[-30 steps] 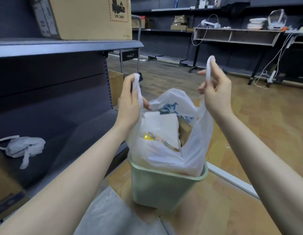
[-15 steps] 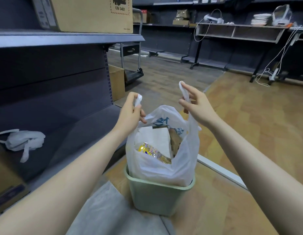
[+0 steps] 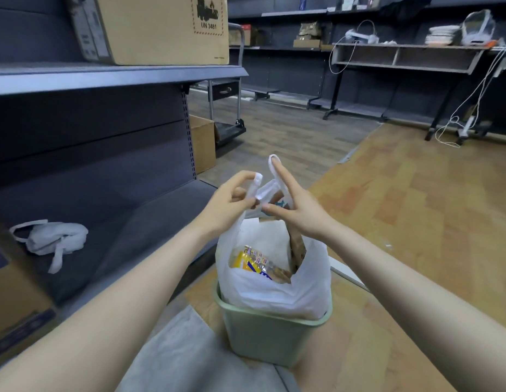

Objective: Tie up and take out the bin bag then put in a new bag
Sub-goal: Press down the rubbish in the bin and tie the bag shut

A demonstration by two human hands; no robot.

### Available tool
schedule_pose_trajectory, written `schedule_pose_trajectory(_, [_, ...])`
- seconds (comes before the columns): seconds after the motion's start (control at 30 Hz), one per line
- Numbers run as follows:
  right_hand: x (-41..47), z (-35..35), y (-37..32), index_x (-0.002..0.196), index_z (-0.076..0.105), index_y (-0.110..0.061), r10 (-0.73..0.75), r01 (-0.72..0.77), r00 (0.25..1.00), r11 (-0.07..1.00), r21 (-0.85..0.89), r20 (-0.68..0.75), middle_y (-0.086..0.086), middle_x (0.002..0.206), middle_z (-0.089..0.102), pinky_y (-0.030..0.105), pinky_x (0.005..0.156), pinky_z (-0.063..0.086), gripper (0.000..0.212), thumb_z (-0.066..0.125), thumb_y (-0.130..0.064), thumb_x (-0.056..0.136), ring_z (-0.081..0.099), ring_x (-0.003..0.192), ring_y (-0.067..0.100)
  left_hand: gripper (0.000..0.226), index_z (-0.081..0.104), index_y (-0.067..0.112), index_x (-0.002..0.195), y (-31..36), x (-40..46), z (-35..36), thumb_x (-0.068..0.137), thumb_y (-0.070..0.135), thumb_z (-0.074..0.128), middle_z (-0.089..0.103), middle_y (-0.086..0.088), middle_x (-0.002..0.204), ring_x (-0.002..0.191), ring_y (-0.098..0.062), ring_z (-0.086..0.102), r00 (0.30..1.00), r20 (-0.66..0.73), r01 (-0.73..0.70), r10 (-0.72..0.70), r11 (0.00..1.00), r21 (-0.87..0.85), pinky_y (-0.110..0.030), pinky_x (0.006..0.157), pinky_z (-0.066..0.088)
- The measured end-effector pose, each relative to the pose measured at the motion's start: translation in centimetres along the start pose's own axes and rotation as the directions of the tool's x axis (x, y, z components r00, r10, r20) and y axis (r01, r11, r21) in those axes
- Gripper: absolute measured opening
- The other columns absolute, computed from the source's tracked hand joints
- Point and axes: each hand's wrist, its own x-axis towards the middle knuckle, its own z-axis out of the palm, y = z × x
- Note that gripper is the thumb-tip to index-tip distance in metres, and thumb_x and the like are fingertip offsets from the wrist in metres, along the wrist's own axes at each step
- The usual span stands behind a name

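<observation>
Hands pinching bag handles (image 3: pixel 271 176) together (crossed), bag (image 3: pixel 274 287) in bin (image 3: pixel 274 335)

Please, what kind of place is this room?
Probably a stockroom or an emptied shop: long dark metal shelving lines the walls, a cardboard box marked UN 3481 sits on a shelf, and a platform trolley stands behind.

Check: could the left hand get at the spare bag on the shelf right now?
Probably not yet: the left hand is pinching a handle of the bin bag. Once freed, the way to the spare bag on the shelf looks open.
</observation>
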Motion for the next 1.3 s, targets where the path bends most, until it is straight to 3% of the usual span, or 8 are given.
schedule_pose_trajectory(0.13, [-0.7, -1.0, 0.0, 0.146, 0.007, -0.041, -0.019, 0.019, 1.0, 0.947, -0.319, 0.005, -0.034, 0.14, 0.033, 0.034, 0.077, 0.051, 0.091, 0.07, -0.04, 0.08, 0.061, 0.095, 0.018, 0.046, 0.04, 0.024, 0.116, -1.7, -1.0, -1.3, 0.077, 0.043, 0.056, 0.049, 0.002, 0.1, 0.099, -0.024, 0.052, 0.994, -0.102, 0.078, -0.05, 0.953, 0.293, -0.036, 0.082, 0.045])
schedule_pose_trajectory(0.27, [-2.2, 0.2, -0.7, 0.116, 0.031, -0.02, 0.14, -0.082, 0.975, 0.949, -0.304, 0.173, -0.005, 0.094, 0.065, 0.038, 0.076, 0.05, 0.073, 0.079, -0.048, 0.068, 0.063, 0.082, 0.015, 0.058, 0.038, 0.01, 0.095, -2.6, -4.4, -0.7, 0.074, 0.064, 0.045, 0.037, -0.001, 0.097, 0.088, -0.018, 0.04, 0.953, -0.251, 0.013, 0.168, 0.808, 0.589, -0.033, 0.072, 0.04])
schedule_pose_trajectory(0.4, [-4.6, 4.1, -1.0, 0.12, 0.044, -0.02, 0.247, -0.027, 0.892, 0.865, -0.501, 0.378, -0.006, 0.085, 0.062, 0.034, 0.072, 0.044, 0.079, 0.078, -0.058, 0.061, 0.061, 0.09, 0.017, 0.065, 0.033, 0.013, 0.119, -5.6, -7.7, -0.1, 0.079, 0.06, 0.052, 0.035, -0.01, 0.128, 0.115, -0.026, 0.04, 0.94, -0.047, -0.207, 0.339, 0.672, 0.711, -0.048, 0.097, 0.042])
schedule_pose_trajectory(0.5, [-5.4, 5.3, -0.6, 0.104, 0.06, -0.025, 0.299, 0.042, 0.869, 0.75, -0.66, 0.395, 0.001, 0.088, 0.063, 0.032, 0.066, 0.039, 0.045, 0.072, -0.053, 0.071, 0.058, 0.092, 0.022, 0.068, 0.031, 0.01, 0.124, -6.7, -9.1, 1.2, 0.084, 0.062, 0.046, 0.03, -0.01, 0.134, 0.119, -0.029, 0.038, 0.877, -0.001, -0.327, 0.481, 0.596, 0.733, -0.051, 0.103, 0.036])
schedule_pose_trajectory(0.6, [-5.3, 4.6, 0.0, 0.058, 0.041, -0.021, 0.31, 0.009, 0.886, 0.733, -0.68, 0.346, -0.002, 0.064, 0.047, 0.028, 0.049, 0.026, 0.037, 0.064, -0.035, 0.083, 0.048, 0.074, 0.023, 0.053, 0.038, 0.009, 0.113, -7.4, -10.2, 2.0, 0.09, 0.057, 0.041, 0.039, -0.01, 0.115, 0.099, -0.025, 0.044, 0.703, 0.117, -0.498, 0.702, 0.367, 0.786, -0.035, 0.088, 0.037])
schedule_pose_trajectory(0.73, [-5.2, 3.7, 0.0, 0.057, 0.042, -0.02, 0.293, 0.005, 0.877, 0.787, -0.617, 0.38, -0.001, 0.06, 0.046, 0.033, 0.055, 0.03, 0.037, 0.061, -0.032, 0.087, 0.045, 0.065, 0.018, 0.021, 0.057, 0.011, 0.09, -8.8, -11.6, 2.7, 0.097, 0.015, 0.038, 0.056, -0.004, 0.086, 0.071, -0.021, 0.052, 0.516, 0.536, -0.747, 0.668, 0.043, 0.664, -0.027, 0.065, 0.037])
schedule_pose_trajectory(0.93, [-4.9, 3.2, -0.7, 0.059, 0.05, -0.016, 0.237, 0.039, 0.882, 0.825, -0.564, 0.407, -0.003, 0.053, 0.041, 0.035, 0.065, 0.035, 0.033, 0.062, -0.027, 0.088, 0.05, 0.079, 0.027, 0.034, 0.054, 0.008, 0.108, -11.3, -11.5, 4.1, 0.077, 0.006, 0.04, 0.073, 0.001, 0.08, 0.063, -0.017, 0.068, 0.708, 0.519, -0.658, 0.48, 0.18, 0.731, -0.021, 0.043, 0.05])
schedule_pose_trajectory(1.3, [-3.1, -0.7, -1.7, 0.074, 0.068, -0.001, 0.042, 0.058, 0.981, 0.868, -0.493, 0.19, 0.004, 0.061, 0.062, 0.028, 0.063, 0.04, 0.01, 0.059, -0.003, 0.078, 0.051, 0.064, 0.025, 0.05, 0.078, 0.016, 0.084, -8.7, -10.0, 4.9, 0.035, 0.011, 0.072, 0.06, 0.007, 0.049, 0.037, -0.011, 0.056, 0.714, 0.646, -0.692, 0.27, 0.128, 0.71, -0.015, 0.029, 0.033])
